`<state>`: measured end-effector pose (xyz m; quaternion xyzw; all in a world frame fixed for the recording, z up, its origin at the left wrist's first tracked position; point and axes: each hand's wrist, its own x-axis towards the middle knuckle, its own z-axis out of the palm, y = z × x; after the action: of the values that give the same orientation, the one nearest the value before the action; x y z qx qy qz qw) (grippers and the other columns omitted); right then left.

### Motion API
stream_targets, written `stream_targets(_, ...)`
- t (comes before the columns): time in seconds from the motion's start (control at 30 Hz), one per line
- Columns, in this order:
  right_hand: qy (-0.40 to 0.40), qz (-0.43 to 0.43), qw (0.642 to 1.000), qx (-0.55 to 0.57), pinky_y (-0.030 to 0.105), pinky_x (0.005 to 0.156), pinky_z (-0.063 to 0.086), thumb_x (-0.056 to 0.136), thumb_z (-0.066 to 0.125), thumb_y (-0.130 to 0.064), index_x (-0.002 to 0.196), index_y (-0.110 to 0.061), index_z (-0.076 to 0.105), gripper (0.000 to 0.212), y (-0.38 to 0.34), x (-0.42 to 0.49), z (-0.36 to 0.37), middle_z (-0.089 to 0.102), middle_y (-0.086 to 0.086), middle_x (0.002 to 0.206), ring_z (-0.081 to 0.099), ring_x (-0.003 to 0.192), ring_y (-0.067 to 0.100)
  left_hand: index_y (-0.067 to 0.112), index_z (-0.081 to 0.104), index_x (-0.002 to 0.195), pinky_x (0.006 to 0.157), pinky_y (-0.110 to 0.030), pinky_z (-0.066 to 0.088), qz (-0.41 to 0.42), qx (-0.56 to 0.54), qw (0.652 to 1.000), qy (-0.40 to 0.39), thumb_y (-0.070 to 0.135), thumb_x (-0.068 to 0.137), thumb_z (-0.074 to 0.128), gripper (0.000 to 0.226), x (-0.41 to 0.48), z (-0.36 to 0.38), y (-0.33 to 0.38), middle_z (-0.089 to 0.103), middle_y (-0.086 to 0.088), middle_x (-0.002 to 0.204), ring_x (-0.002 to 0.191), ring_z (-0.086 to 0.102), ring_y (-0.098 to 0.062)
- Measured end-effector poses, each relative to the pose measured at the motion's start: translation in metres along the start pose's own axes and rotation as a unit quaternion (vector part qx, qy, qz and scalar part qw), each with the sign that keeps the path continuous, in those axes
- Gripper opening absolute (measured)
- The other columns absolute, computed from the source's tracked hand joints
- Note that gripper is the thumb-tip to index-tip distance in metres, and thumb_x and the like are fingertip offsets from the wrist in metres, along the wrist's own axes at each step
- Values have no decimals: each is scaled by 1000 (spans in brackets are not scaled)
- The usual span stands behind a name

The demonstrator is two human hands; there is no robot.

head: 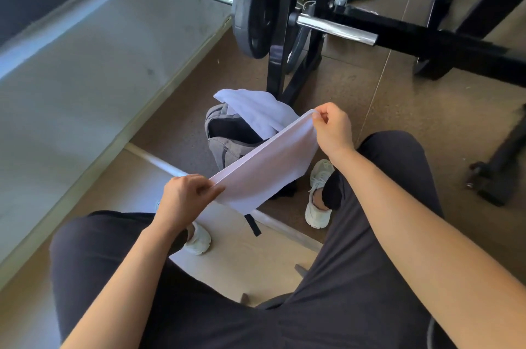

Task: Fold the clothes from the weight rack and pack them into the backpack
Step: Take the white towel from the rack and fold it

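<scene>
We hold folded white garment (264, 169) taut above open grey backpack (227, 149) on floor (398, 109). Left hand (185, 197) grip pinches near corner, right hand (333, 129) grip pinches far corner. Best we match edges, halve again, lower past white cloth (256, 109) draped on opening.

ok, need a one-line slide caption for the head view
Left hand and right hand pinch a white garment taut above the open grey backpack, beside the weight rack.

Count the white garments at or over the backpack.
2: the held garment stretched between left hand and right hand; the draped garment over the open backpack. More may hide inside.
</scene>
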<state>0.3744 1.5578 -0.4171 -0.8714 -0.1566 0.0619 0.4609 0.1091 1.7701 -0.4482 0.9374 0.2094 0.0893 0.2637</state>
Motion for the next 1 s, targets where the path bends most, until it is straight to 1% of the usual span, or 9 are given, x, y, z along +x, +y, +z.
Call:
stream_targets(0.07,-11,6,1000,1,25,79,43,104,51,-16,114,-8,64,19,1,-1,1,64,3,103,57,95,15,16,59,55,54,-29,40,0,15,1000,25,54,81,68,47,-2,-7,2,55,2,52,52,53,-28)
stream_targets(0.13,-30,12,999,15,26,81,44,104,50,-16,116,-8,63,20,0,-3,3,62,3,103,58,96,16,16,51,51,53,-24,35,-16,23,999,43,39,77,83,47,-4,-10,4,48,3,47,47,47,-28)
stream_targets(0.23,-43,34,998,33,26,82,44,105,49,-18,119,-9,62,21,-1,-5,6,61,3,105,58,99,16,11,45,52,51,-26,32,-32,23,997,69,39,74,79,49,-5,-15,5,42,0,43,46,36,-27)
stream_targets(0.37,-59,61,996,40,27,83,44,106,47,-19,121,-11,59,22,0,-5,9,59,2,108,57,101,16,21,59,68,57,-30,43,-67,-54,995,59,25,76,84,27,-6,-18,-3,54,2,55,53,51,-17)
stream_targets(0.5,-56,71,995,53,27,81,43,105,47,-18,117,-9,60,20,1,-3,9,58,2,104,55,96,15,26,71,88,68,-32,52,-44,-25,998,23,16,82,83,17,-9,-21,-8,64,4,67,67,65,-15)
stream_targets(0.6,-55,51,996,55,22,71,43,104,48,-16,105,-14,59,11,1,-3,8,57,-4,92,54,84,9,26,75,88,69,-33,54,-8,36,999,23,15,85,81,13,-8,-22,-8,65,11,71,68,64,-14)
stream_targets(0.67,-58,33,997,44,20,71,44,104,48,-17,105,-14,59,12,1,-4,8,58,-5,91,54,83,8,24,74,84,67,-33,53,-12,41,998,41,14,85,81,12,-8,-23,-7,65,10,70,66,64,-17)
stream_targets(0.9,-33,14,997,64,20,66,39,103,49,-14,100,-13,58,9,2,-2,5,53,-7,81,49,74,5,17,71,85,69,-25,49,-85,-107,989,57,14,90,77,8,-9,-22,-2,71,5,76,72,66,-11)
stream_targets(1.0,-32,15,997,68,19,66,39,102,50,-14,99,-14,59,9,1,-4,5,53,-7,80,50,73,4,15,68,87,66,-21,45,-104,-128,980,107,14,94,73,9,-8,-22,3,68,9,77,69,59,-2)
